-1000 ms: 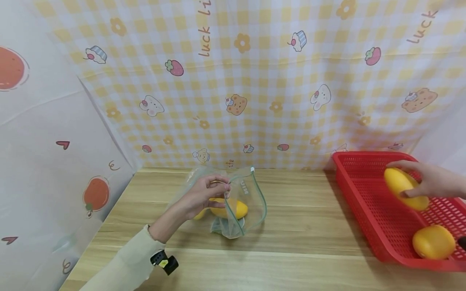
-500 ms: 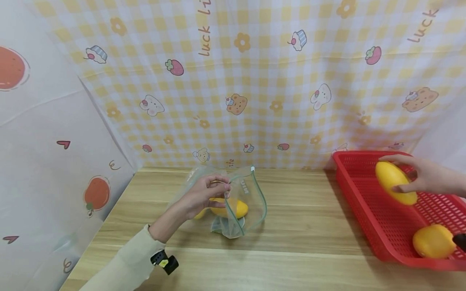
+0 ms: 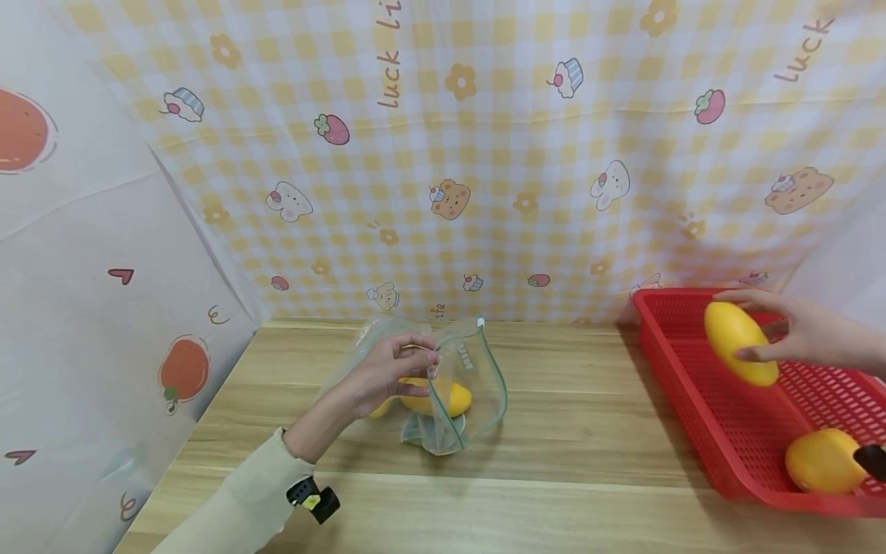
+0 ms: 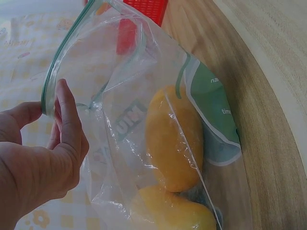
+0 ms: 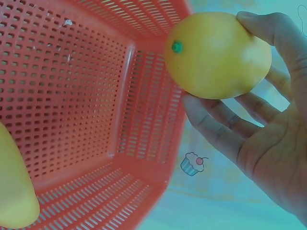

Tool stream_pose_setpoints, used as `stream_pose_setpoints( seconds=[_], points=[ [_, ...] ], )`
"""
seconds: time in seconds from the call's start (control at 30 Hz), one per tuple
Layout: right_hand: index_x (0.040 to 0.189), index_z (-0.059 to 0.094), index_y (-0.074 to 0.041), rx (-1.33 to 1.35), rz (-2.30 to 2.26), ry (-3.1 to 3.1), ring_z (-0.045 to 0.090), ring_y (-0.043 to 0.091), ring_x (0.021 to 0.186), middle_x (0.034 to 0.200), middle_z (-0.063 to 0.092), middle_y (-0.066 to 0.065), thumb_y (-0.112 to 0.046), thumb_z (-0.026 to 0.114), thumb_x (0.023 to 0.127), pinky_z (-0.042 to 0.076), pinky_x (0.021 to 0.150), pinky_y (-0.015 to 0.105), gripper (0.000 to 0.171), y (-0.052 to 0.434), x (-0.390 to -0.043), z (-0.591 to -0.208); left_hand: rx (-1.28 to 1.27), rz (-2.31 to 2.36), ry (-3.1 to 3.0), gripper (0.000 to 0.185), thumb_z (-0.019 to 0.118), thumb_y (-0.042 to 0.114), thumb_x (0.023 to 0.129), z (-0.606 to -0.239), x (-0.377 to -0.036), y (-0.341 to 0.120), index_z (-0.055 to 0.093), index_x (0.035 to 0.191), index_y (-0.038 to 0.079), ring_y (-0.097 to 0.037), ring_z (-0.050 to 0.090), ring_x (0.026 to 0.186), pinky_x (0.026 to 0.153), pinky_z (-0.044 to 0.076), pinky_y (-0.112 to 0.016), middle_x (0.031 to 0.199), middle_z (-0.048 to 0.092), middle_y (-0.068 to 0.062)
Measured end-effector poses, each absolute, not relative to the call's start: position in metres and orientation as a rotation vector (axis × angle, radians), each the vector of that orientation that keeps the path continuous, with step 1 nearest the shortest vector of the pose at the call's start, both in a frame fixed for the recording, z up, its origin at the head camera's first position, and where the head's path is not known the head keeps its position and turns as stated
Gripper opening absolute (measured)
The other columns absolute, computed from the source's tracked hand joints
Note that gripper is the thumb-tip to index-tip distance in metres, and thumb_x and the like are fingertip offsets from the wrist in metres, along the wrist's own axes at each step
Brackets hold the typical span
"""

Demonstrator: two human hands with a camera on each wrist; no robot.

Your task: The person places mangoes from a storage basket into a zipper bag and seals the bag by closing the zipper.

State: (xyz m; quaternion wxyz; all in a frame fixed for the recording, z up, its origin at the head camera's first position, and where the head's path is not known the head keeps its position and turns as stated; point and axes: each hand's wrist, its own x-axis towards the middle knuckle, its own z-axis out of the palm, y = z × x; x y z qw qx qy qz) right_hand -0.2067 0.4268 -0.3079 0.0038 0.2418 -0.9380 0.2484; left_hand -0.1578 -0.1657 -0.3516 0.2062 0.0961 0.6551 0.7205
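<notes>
Mango (image 3: 739,352) gripped by right hand (image 3: 806,336) fingers above red basket (image 3: 699,400), left hand (image 3: 388,369) fingers pinching bag (image 3: 477,385) rim — 2 mangoes inside.

Wooden table (image 3: 567,431): clear zip bag (image 3: 450,385) standing mid-table, red basket (image 3: 727,431) at right edge.

Zip bag (image 3: 443,385), centre of table: clear, glossy, crinkled plastic film with green seal strip; two smooth matt-yellow mangoes (image 4: 175,136) inside. Table (image 3: 567,431): pale wood-grain finish, smooth, low sheen. Basket (image 3: 699,400), right: red perforated plastic, slightly glossy. Mango (image 3: 739,352) in right hand (image 3: 806,338): smooth skin, soft sheen, green stem spot. Backdrop (image 3: 484,154), far: thin printed checked sheet, creased, faint sheen. Left sleeve (image 3: 235,508): cream knit cloth, matt.
</notes>
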Motion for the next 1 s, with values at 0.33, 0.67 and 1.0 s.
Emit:
stream_pose_setpoints(
  seconds=[0.33,0.67,1.0],
  points=[
    [0.146,0.041,-0.005,0.759,0.823,-2.947,0.053,-0.002,0.104,0.135,0.047,0.025,-0.003,0.087,0.079,0.055,0.067,0.027,0.082,0.416,-0.204,-0.304,0.262,2.006,1.820,0.038,0.065,0.017,0.102,-0.352,-0.158,-0.165,0.051,0.129,-0.005,-0.027,0.065,0.095,0.075,0.062,-0.034,0.103,0.064,-0.012],
    [0.148,0.040,-0.008,0.773,0.945,-2.957,0.062,0.004,0.093,0.134,0.047,0.028,0.000,0.084,0.081,0.059,0.063,0.031,0.080,0.404,-0.202,-0.301,0.245,2.009,1.822,0.038,0.066,0.017,0.101,-0.354,-0.158,-0.164,0.051,0.129,-0.005,-0.027,0.066,0.095,0.074,0.062,-0.034,0.106,0.064,-0.013],
    [0.147,0.044,-0.006,0.802,0.917,-2.936,0.059,0.002,0.098,0.133,0.051,0.018,-0.005,0.087,0.080,0.058,0.066,0.030,0.080,0.394,-0.202,-0.299,0.246,2.005,1.825,0.038,0.066,0.017,0.101,-0.355,-0.158,-0.163,0.051,0.129,-0.004,-0.025,0.066,0.093,0.075,0.062,-0.035,0.104,0.064,-0.012]
  ],
)
